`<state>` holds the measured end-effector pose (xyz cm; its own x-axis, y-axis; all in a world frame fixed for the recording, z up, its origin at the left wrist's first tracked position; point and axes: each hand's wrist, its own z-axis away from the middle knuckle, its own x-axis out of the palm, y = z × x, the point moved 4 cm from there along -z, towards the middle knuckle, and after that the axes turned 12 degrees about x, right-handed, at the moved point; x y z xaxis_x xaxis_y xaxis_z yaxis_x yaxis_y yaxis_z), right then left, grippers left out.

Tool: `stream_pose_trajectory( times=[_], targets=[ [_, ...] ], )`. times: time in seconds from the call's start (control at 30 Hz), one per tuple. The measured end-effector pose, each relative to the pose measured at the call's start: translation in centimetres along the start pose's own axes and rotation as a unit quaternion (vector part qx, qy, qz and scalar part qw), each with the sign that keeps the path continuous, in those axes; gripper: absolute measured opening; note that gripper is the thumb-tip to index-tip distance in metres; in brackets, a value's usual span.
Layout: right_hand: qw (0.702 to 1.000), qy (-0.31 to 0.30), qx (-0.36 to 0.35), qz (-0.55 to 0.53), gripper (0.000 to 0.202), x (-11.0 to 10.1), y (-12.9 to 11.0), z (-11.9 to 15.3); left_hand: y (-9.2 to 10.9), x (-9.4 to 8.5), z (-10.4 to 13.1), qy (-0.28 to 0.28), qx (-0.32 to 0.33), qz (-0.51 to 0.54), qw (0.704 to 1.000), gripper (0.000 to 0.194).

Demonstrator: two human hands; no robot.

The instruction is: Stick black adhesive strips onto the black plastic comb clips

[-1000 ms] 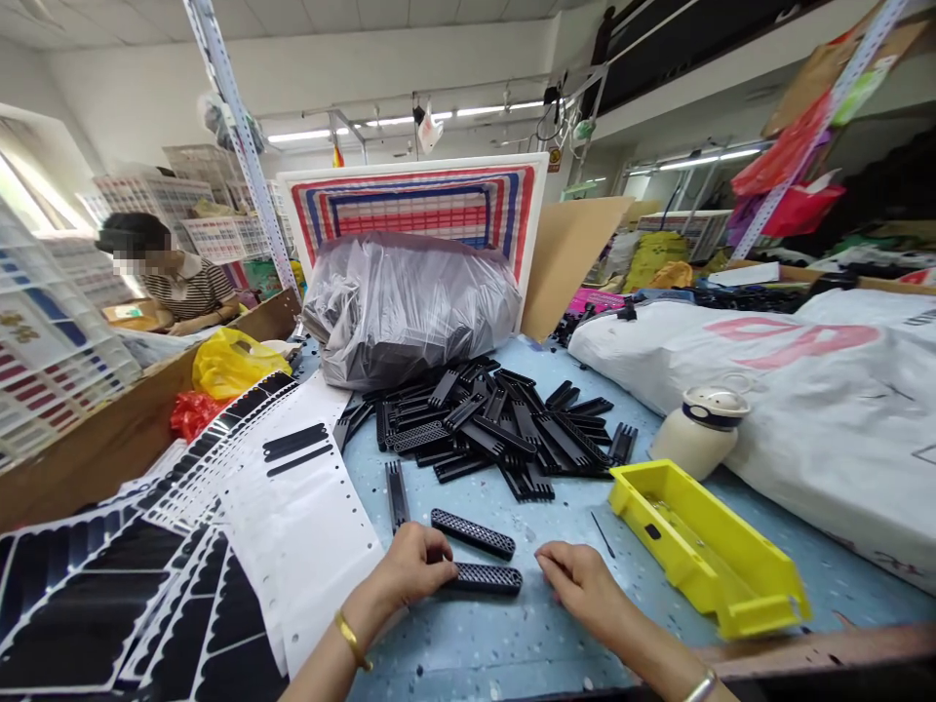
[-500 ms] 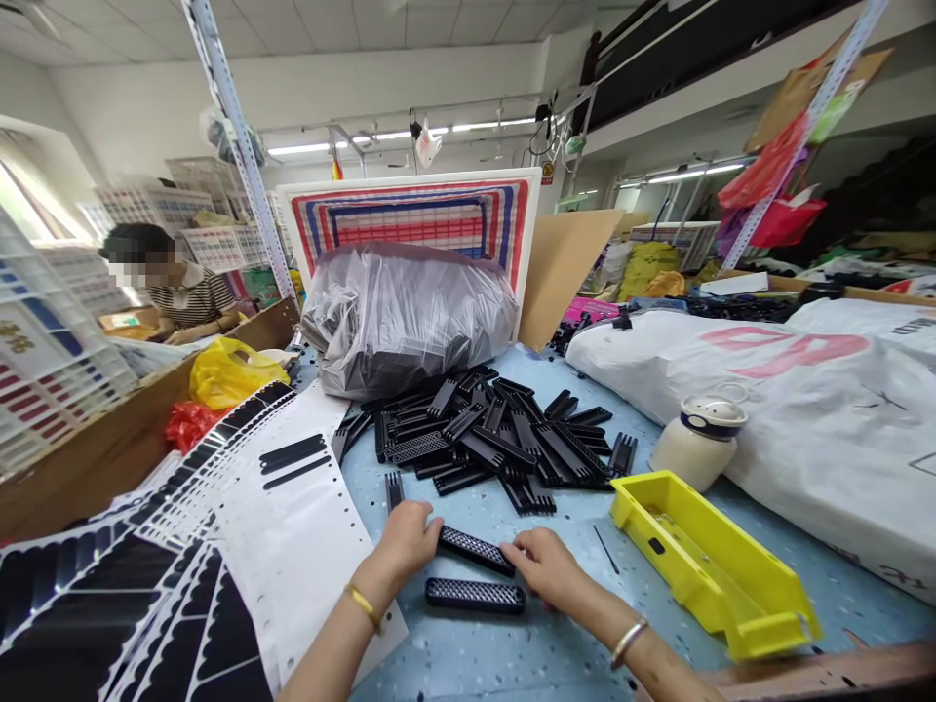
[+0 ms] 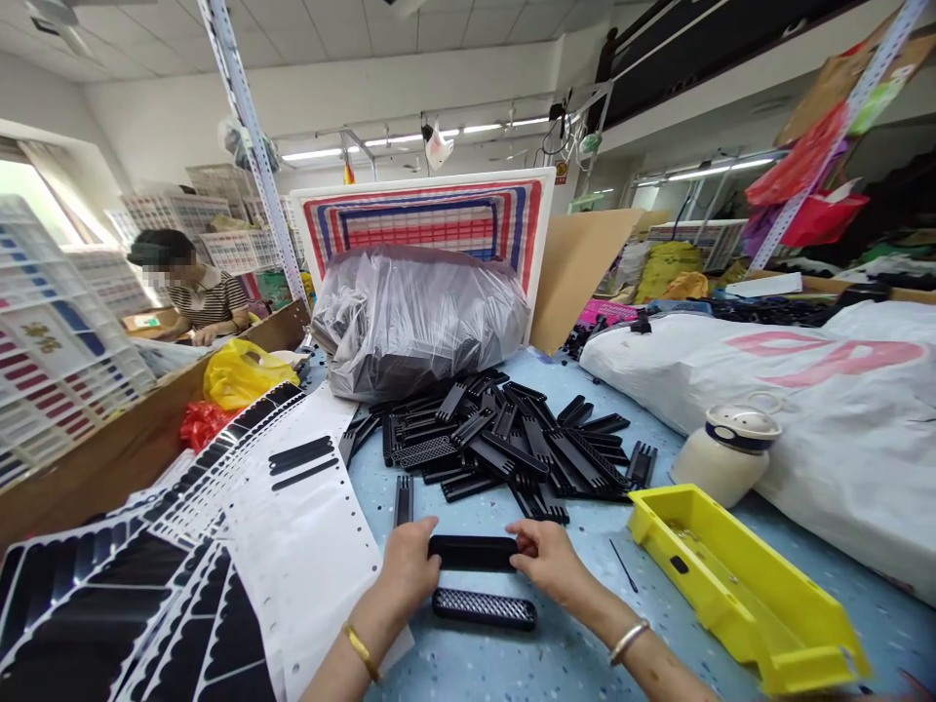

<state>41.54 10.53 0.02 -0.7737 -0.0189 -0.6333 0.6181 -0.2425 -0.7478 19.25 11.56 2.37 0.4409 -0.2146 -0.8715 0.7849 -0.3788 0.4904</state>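
Note:
Between my two hands is a long black plastic piece (image 3: 473, 553) with rounded ends, its smooth dark face turned up. My left hand (image 3: 409, 561) grips its left end, and my right hand (image 3: 547, 558) pinches the right end. Just below it on the blue table lies a second black piece with a lattice-patterned face (image 3: 484, 608). A slotted black part (image 3: 404, 499) rests beyond my left hand. Farther back spreads a heap of similar black plastic parts (image 3: 504, 439). White sheets with black strip stickers (image 3: 299, 526) lie left of my hands.
A yellow bin (image 3: 738, 585) stands at the right, with a thin dark stick (image 3: 623, 565) beside it. Behind are a cream bottle (image 3: 723, 458) and a large white sack (image 3: 840, 390). A grey plastic bag (image 3: 420, 322) sits at the back. Another person (image 3: 194, 288) sits far left.
The held piece has turned over: its lattice face showed before, and now a smooth dark face is up. It is also more level. The view has shifted slightly.

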Motion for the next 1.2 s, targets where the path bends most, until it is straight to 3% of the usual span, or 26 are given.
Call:
stream_pose_trajectory(
  times=[0.1,0.33,0.43,0.5,0.67,0.77,0.87,0.97,1.07,1.2],
  targets=[
    [0.999,-0.028,-0.019,0.006,0.025,-0.2,0.1,1.3,0.6,-0.3,0.9,-0.025,0.037,0.004,0.999,0.022],
    [0.997,-0.075,-0.019,0.025,0.029,-0.7,0.9,4.6,1.8,-0.9,3.1,-0.046,0.076,0.032,0.996,0.025],
    [0.995,-0.079,0.003,0.064,0.051,-0.8,1.1,5.3,1.5,-0.4,3.2,-0.068,0.066,0.030,0.995,0.038],
    [0.990,-0.069,0.010,0.121,0.061,-0.7,0.9,5.4,1.4,0.0,3.1,-0.076,0.065,0.010,0.995,0.036],
    [0.982,-0.047,-0.005,0.181,0.030,0.3,0.2,5.1,1.5,0.6,3.8,-0.084,0.059,-0.005,0.995,0.029],
    [0.982,-0.056,-0.011,0.180,0.042,0.5,0.7,5.1,0.9,-0.5,4.2,-0.071,0.056,0.031,0.995,0.041],
    [0.986,-0.055,0.002,0.155,0.062,-0.4,1.9,4.7,-0.8,-2.9,3.5,-0.004,0.019,0.047,0.999,0.041],
    [0.991,-0.039,-0.013,0.131,0.047,-2.0,2.3,3.5,-3.0,-4.8,1.6,0.057,-0.053,0.008,0.997,0.029],
    [0.991,-0.008,-0.055,0.119,0.035,-3.2,1.3,2.3,-4.4,-5.0,-0.8,0.060,-0.086,0.014,0.994,0.030],
    [0.988,0.023,-0.087,0.124,0.028,-3.7,-0.3,2.0,-4.8,-4.3,-2.3,0.065,-0.093,0.089,0.990,0.013]
  ],
)
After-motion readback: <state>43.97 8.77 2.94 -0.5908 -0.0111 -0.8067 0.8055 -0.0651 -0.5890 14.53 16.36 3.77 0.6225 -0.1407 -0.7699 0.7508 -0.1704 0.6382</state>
